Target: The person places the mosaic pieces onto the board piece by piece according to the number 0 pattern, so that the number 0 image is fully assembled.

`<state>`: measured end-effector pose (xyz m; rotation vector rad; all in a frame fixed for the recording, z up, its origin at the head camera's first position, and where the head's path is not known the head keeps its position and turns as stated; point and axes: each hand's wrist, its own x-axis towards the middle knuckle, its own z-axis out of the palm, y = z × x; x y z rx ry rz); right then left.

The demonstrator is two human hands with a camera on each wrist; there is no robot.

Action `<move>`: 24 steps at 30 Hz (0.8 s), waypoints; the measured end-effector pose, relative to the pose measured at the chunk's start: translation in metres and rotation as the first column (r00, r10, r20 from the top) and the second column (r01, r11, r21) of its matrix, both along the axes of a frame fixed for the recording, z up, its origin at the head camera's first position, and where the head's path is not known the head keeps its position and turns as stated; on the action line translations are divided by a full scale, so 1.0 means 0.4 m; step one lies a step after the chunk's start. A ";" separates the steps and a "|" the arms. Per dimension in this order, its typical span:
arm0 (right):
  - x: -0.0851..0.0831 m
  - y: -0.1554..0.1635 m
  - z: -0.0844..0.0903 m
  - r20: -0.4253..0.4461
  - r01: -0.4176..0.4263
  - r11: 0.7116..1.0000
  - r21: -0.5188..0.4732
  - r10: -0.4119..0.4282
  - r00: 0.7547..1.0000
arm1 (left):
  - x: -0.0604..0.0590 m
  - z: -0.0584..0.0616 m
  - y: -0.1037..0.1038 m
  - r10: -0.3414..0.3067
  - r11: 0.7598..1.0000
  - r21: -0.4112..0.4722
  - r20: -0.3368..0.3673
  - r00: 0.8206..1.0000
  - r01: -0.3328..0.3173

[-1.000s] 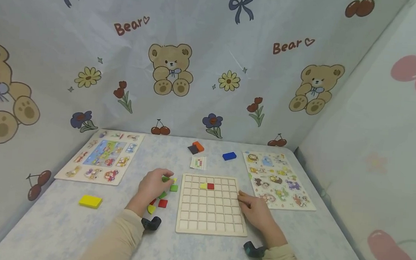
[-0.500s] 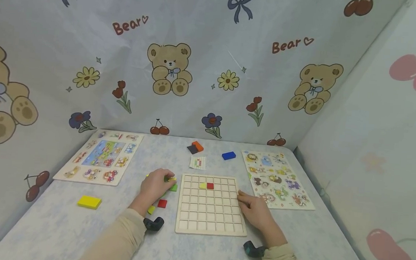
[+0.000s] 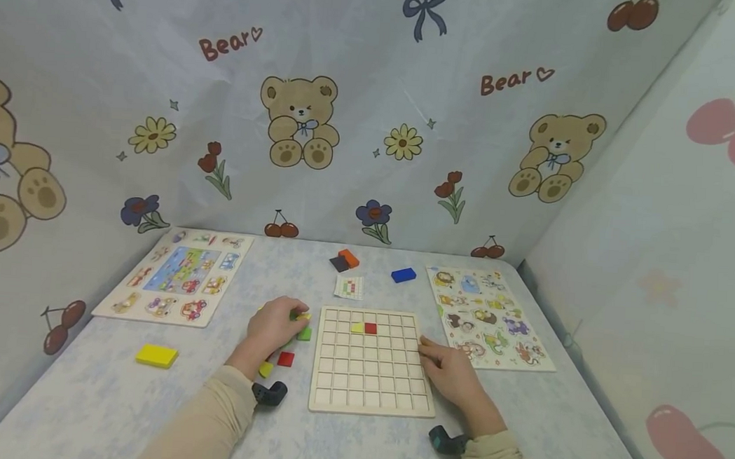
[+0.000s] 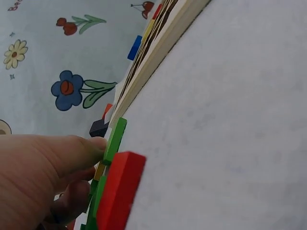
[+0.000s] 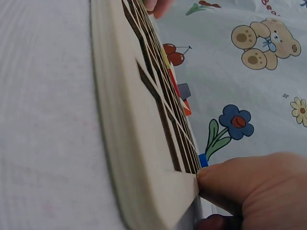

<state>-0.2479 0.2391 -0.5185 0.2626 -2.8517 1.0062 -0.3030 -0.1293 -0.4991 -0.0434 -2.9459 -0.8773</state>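
My left hand (image 3: 276, 322) is over the loose coloured pieces left of the grid board, fingers bent down, covering part of the pile. By its fingertips lie a green square piece (image 3: 304, 334) and a bit of yellow. In the left wrist view, the fingertips are right at a green piece (image 4: 115, 141), with a red piece (image 4: 121, 189) nearer the camera; whether they pinch anything I cannot tell. My right hand (image 3: 453, 375) touches the right edge of the wooden grid board (image 3: 371, 384) with its fingertips. A yellow piece (image 3: 358, 327) and a red square (image 3: 370, 328) sit side by side in its grid.
A small pattern card (image 3: 348, 287) lies behind the board, near black (image 3: 339, 263) and orange (image 3: 349, 258) pieces. A blue block (image 3: 404, 275) is to their right. Picture puzzle boards lie at left (image 3: 212, 297) and right (image 3: 505, 350). A yellow block (image 3: 157, 356) is on the left.
My left hand has shifted slightly over the pile, hiding more of the pieces than a second ago. The right hand and the board hold the same place.
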 end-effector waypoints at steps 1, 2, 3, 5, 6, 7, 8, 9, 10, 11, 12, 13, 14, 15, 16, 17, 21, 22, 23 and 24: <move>0.000 0.000 -0.001 0.001 0.002 1.000 -0.001 -0.002 1.000 | 0.000 -0.002 0.000 0.000 1.000 -0.001 -0.001 1.000 0.000; -0.001 0.000 -0.002 0.008 0.007 1.000 -0.004 -0.007 1.000 | -0.001 -0.003 0.000 0.001 1.000 -0.001 -0.003 1.000 -0.001; -0.001 -0.001 -0.002 0.009 0.008 1.000 -0.006 -0.008 1.000 | -0.001 -0.004 -0.001 -0.001 1.000 -0.005 -0.006 1.000 0.001; -0.001 -0.001 -0.003 0.007 0.008 1.000 -0.009 -0.008 1.000 | -0.003 -0.007 -0.002 -0.004 1.000 -0.011 -0.016 1.000 0.004; -0.001 -0.002 -0.003 0.005 0.007 1.000 -0.011 -0.007 1.000 | -0.004 -0.008 -0.002 -0.005 1.000 -0.013 -0.022 1.000 0.005; -0.001 -0.002 -0.002 0.005 0.006 1.000 -0.014 -0.006 1.000 | -0.004 -0.010 -0.003 -0.008 1.000 -0.016 -0.026 1.000 0.007; 0.000 -0.002 -0.001 0.005 0.006 1.000 -0.017 -0.006 1.000 | -0.006 -0.011 -0.003 -0.011 1.000 -0.018 -0.030 1.000 0.010; 0.001 -0.003 0.000 0.004 0.005 1.000 -0.020 -0.005 1.000 | -0.007 -0.013 -0.004 -0.014 1.000 -0.019 -0.033 0.999 0.013; 0.001 -0.003 0.001 0.002 0.004 1.000 -0.021 -0.004 1.000 | -0.007 -0.014 -0.004 -0.016 1.000 -0.019 -0.034 0.999 0.015; 0.001 -0.002 0.001 0.005 0.006 1.000 -0.025 -0.006 1.000 | -0.009 -0.015 -0.005 -0.020 1.000 -0.018 -0.036 0.999 0.020; 0.002 -0.003 0.001 0.002 0.004 1.000 -0.023 -0.004 1.000 | -0.010 -0.016 -0.005 -0.025 1.000 -0.017 -0.037 0.999 0.025; 0.002 -0.002 0.001 0.005 0.005 1.000 -0.026 -0.005 1.000 | -0.011 -0.017 -0.006 -0.030 0.999 -0.016 -0.035 0.999 0.030; 0.003 -0.003 0.001 0.004 0.006 1.000 -0.024 -0.006 1.000 | -0.012 -0.018 -0.006 -0.034 0.999 -0.015 -0.032 0.999 0.033; 0.003 -0.003 0.001 0.003 0.006 1.000 -0.022 -0.006 1.000 | -0.013 -0.019 -0.006 -0.036 0.999 -0.017 -0.030 0.999 0.036; 0.003 -0.002 0.000 -0.003 0.003 1.000 -0.019 -0.003 1.000 | -0.014 -0.020 -0.006 -0.038 0.999 -0.020 -0.026 0.999 0.037; 0.003 -0.003 0.000 -0.004 0.003 1.000 -0.017 -0.003 1.000 | -0.015 -0.020 -0.005 -0.039 0.999 -0.019 -0.022 0.999 0.039; 0.004 -0.003 0.001 -0.016 0.000 1.000 -0.011 0.000 1.000 | -0.014 -0.013 0.000 -0.040 0.999 -0.013 -0.029 0.999 0.039; 0.004 -0.004 0.001 -0.019 -0.003 1.000 -0.010 0.003 1.000 | -0.012 -0.009 0.003 -0.042 0.999 0.000 -0.036 0.998 0.042; 0.004 -0.004 0.002 -0.011 0.000 1.000 -0.011 0.000 1.000 | -0.010 -0.003 0.007 -0.048 0.999 0.019 -0.046 0.998 0.048; 0.003 -0.005 0.003 -0.008 0.001 1.000 -0.012 -0.001 1.000 | -0.008 0.003 0.014 -0.057 0.998 0.035 -0.056 0.997 0.059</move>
